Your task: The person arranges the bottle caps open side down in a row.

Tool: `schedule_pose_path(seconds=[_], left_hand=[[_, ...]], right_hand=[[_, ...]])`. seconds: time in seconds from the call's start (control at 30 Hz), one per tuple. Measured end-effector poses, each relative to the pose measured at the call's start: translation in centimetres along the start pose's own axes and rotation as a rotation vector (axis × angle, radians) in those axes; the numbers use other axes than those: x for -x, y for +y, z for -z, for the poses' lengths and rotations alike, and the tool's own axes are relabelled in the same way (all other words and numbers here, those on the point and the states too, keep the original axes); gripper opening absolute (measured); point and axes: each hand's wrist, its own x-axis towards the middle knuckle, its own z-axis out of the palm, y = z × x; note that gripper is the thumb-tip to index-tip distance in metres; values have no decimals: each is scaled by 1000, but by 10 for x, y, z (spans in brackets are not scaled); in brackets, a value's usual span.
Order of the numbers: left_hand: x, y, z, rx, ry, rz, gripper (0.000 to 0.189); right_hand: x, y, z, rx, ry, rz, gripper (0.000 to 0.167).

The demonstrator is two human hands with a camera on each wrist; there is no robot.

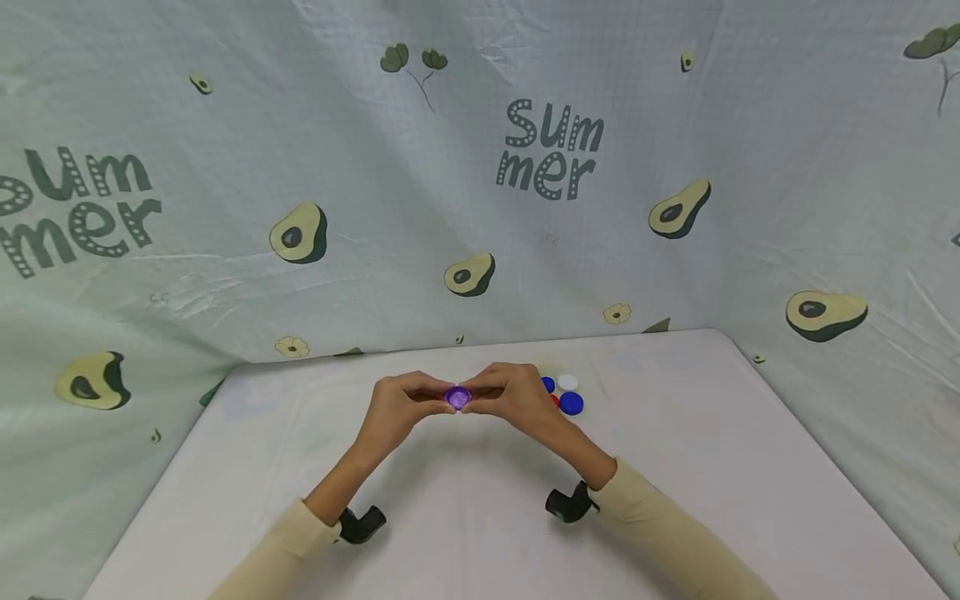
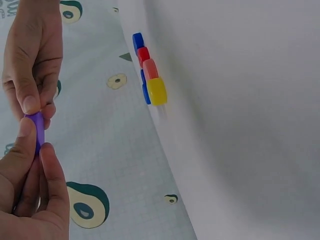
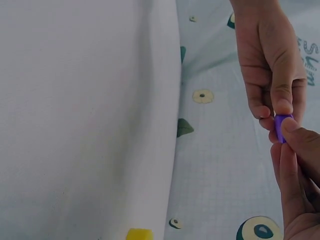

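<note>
A small purple bottle cap (image 1: pixel 457 398) is held up over the far middle of the table, its hollow side facing the head camera. My left hand (image 1: pixel 396 410) pinches one side of it between thumb and fingertips. From the opposite side my right hand (image 1: pixel 519 398) pinches it the same way, so the two sets of fingertips nearly meet. In the left wrist view the purple cap (image 2: pixel 38 131) appears edge-on between both hands. The right wrist view shows its side too, partly covered by the right thumb.
Just beyond my right hand, several caps lie grouped on the white table (image 1: pixel 465 517): a white cap (image 1: pixel 567 382), a blue cap (image 1: pixel 572 403), a partly hidden red cap (image 1: pixel 555 400). A yellow cap (image 2: pixel 157 91) shows there too. Behind the table hangs a printed curtain (image 1: pixel 375 208).
</note>
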Motion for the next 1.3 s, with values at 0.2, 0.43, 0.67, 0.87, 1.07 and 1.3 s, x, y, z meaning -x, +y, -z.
schedule_pose_path(seconds=[0.2, 0.43, 0.67, 0.87, 1.07, 1.3], left_hand=[[-1, 1, -15, -25, -35, 17, 23], [-3, 1, -35, -67, -79, 62, 23], [-6, -1, -44, -50, -82, 96, 22], [-10, -2, -50, 7, -106, 162, 21], [-11, -3, -56, -19, -104, 61, 18], [-14, -4, -60, -58, -100, -29, 19]], right_hand=[[9, 8, 10, 30, -12, -20, 27], [27, 19, 24, 81, -38, -25, 29], [35, 25, 27, 109, 23, 42, 33], [38, 29, 28, 142, 91, 114, 33], [41, 32, 31, 129, 99, 84, 25], [46, 32, 35, 51, 46, -21, 26]])
